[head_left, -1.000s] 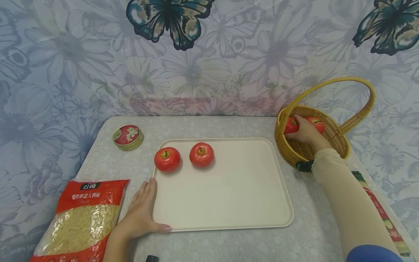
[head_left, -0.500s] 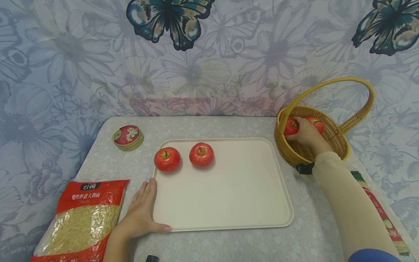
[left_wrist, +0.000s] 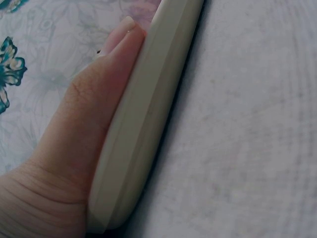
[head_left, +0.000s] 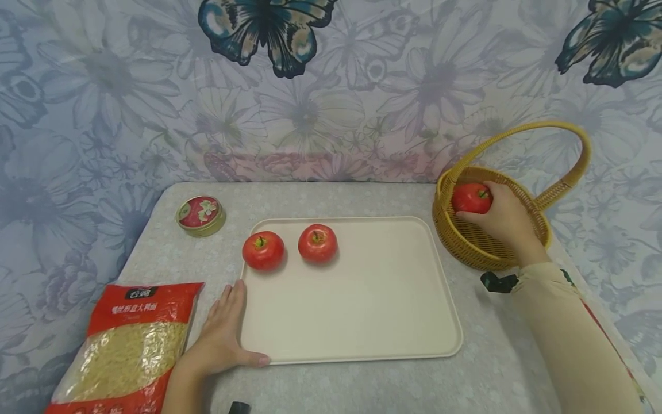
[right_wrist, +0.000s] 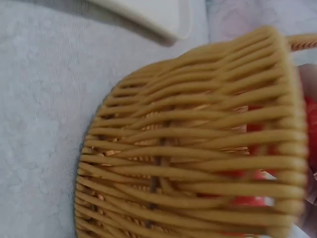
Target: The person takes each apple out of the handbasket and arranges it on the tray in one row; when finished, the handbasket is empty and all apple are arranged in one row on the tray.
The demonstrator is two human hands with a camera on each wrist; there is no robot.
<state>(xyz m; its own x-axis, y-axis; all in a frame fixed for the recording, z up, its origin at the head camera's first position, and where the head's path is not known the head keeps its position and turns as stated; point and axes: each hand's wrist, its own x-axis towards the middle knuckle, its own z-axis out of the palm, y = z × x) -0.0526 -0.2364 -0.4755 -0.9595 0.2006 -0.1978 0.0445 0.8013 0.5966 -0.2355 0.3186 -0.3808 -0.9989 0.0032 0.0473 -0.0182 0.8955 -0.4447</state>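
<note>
In the head view, my right hand point(head_left: 504, 215) reaches into a yellow wicker basket point(head_left: 473, 250) and grips a red apple point(head_left: 472, 198), thumb on its near side. The right wrist view is mostly filled by the basket's woven wall point(right_wrist: 198, 144); red shows through the gaps, and part of the apple point(right_wrist: 312, 129) appears past the rim. My left hand point(head_left: 219, 333) lies at the near left corner of a cream tray point(head_left: 362, 299), fingers along its left side and thumb on the front edge. Two red apples, one point(head_left: 263, 251) left of the other point(head_left: 318, 244), sit on the tray's far left.
A round tin point(head_left: 200, 216) with a red lid stands at the back left of the table. A red bag of pasta point(head_left: 129, 345) lies at the front left. Behind the table hangs a floral backdrop point(head_left: 310, 126). The basket's tall handle point(head_left: 569, 129) arches toward the right.
My right hand has shifted right and slightly nearer inside the basket, bringing the gripped apple along, now in fuller view. My left hand and the tray's apples stay put.
</note>
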